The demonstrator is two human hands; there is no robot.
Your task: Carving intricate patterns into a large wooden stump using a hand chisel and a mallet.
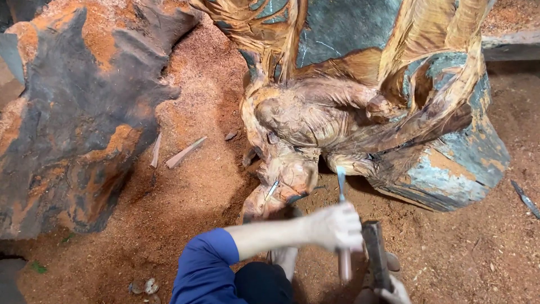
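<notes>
While the big grey-and-orange weathered root mass (79, 112) sat idle at the far left, a few loose pale wooden-handled tools (184, 152) lay beside it on the reddish sawdust floor (191, 214), well apart from the work. Near the middle, a second thin metal blade (271, 190) stuck out of the lower lobe of the golden-brown carved wood sculpture (304, 124). Just right of that, the left hand (334, 226), reaching out of a blue sleeve (205, 264), was wrapped tight round the slim steel chisel with a pale handle (342, 225), its tip set against the underside of the carving. Right again and nearer, the right hand (388, 293), mostly cut off by the frame edge, appeared closed round the dark wooden mallet (376, 253), which stood just beside the chisel handle. With the mallet so near the knuckles, a glancing blow could have caught the left hand; a tilted chisel might have skidded and gouged the finished surface. At the far right a small dark blade (525, 198) lay on the sawdust.
</notes>
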